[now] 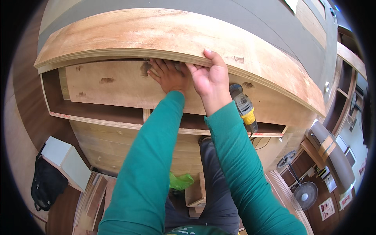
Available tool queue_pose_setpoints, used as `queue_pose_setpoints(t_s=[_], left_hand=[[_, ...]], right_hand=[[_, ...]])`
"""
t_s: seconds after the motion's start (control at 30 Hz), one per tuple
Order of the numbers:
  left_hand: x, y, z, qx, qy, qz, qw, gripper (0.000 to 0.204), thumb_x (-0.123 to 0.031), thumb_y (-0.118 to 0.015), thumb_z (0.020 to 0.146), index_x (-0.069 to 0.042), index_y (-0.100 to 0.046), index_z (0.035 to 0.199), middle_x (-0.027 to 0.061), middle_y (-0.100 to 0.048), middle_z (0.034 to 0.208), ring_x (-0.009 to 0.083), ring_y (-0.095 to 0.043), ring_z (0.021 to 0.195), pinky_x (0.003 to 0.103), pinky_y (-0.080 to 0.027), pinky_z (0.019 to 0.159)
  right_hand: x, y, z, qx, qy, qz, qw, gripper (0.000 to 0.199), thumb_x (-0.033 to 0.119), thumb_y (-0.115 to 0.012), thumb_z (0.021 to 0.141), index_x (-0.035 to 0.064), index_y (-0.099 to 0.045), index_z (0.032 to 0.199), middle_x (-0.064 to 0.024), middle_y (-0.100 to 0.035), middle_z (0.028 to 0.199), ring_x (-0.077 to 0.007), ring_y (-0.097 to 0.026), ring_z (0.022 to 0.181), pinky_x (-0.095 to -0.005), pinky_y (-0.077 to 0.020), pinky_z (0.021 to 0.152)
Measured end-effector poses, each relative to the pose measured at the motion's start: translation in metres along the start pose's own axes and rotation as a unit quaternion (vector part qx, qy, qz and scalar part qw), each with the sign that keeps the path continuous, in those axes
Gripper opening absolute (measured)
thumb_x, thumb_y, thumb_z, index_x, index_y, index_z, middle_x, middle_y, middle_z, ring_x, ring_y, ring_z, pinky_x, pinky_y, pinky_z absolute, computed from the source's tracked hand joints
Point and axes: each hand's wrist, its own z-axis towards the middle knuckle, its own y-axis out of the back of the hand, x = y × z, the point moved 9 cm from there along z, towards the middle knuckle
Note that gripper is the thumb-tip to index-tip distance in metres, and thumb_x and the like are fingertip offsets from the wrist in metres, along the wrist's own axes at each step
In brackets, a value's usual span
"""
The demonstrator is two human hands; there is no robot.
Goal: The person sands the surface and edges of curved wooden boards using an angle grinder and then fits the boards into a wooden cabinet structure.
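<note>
A long plywood board (156,33) lies across the top of a wooden cabinet frame and overhangs a second plywood panel (105,84) with dark smudges. My left hand (170,76) rests on this lower panel, fingers spread, their tips close under the board's near edge. At the board's edge, my right hand (213,78) has its thumb on top and its other fingers curled beneath, partly hidden. To the right of that hand, a yellow and black power tool (244,105), which looks like an angle grinder, lies on the lower panel.
Open compartments of the cabinet frame (98,120) lie nearest me. A black backpack (47,180) leans by a white box (64,158) at lower left. On the right stand a fan (304,196) and a rolled grey sheet (333,156). Green plastic (181,181) lies near my legs.
</note>
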Motion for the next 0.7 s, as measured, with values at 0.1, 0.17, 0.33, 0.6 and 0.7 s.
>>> queue_pose_setpoints(t_s=[0.1,0.17,0.33,0.6,0.7], left_hand=[[0.003,0.001,0.001,-0.024,0.000,0.035,0.999,0.078,-0.050,-0.035,0.101,0.002,-0.031,0.159,0.0232,-0.018,0.170,0.0395,-0.003,0.160,0.064,0.002,0.125],[0.007,0.002,0.001,-0.004,0.006,0.000,1.000,0.076,-0.048,-0.037,0.101,0.002,-0.033,0.158,0.0216,-0.020,0.170,0.0379,-0.004,0.160,0.064,0.001,0.125],[0.035,0.028,-0.001,-0.071,-0.003,-0.350,0.934,0.069,-0.047,-0.044,0.104,0.002,-0.040,0.153,0.0229,-0.033,0.164,0.0360,-0.026,0.154,0.059,-0.014,0.125],[0.042,0.068,0.067,0.099,0.229,-0.827,0.504,0.039,-0.028,-0.065,0.101,-0.003,-0.057,0.130,0.0146,-0.064,0.129,0.0320,-0.062,0.120,0.048,-0.055,0.100],[0.058,0.043,0.078,0.131,0.280,-0.822,0.478,0.038,-0.015,-0.072,0.095,-0.002,-0.057,0.128,0.0137,-0.065,0.127,0.0299,-0.063,0.119,0.049,-0.058,0.095]], right_hand=[[-0.008,0.005,0.008,0.038,-0.012,0.001,0.999,0.040,0.003,-0.065,0.091,-0.0052,-0.051,0.127,-0.0209,-0.057,0.131,-0.0359,-0.056,0.125,-0.0571,-0.0433,0.116],[-0.012,0.012,0.009,0.024,-0.019,0.009,0.999,0.037,0.003,-0.065,0.091,-0.0046,-0.053,0.125,-0.0199,-0.059,0.129,-0.0368,-0.056,0.124,-0.0585,-0.0446,0.114],[-0.017,0.025,0.015,0.013,-0.013,0.007,1.000,0.038,0.005,-0.069,0.089,-0.0015,-0.055,0.124,-0.0179,-0.062,0.123,-0.0359,-0.058,0.119,-0.0583,-0.0470,0.110],[-0.025,0.039,0.026,0.039,-0.013,-0.005,0.999,0.036,0.017,-0.069,0.094,0.0072,-0.059,0.127,-0.0130,-0.062,0.128,-0.0325,-0.056,0.123,-0.0566,-0.0450,0.109],[0.006,0.052,0.019,0.013,0.081,0.067,0.994,0.039,0.025,-0.068,0.099,0.0034,-0.058,0.129,-0.0138,-0.061,0.137,-0.0344,-0.056,0.127,-0.0584,-0.0402,0.115]])
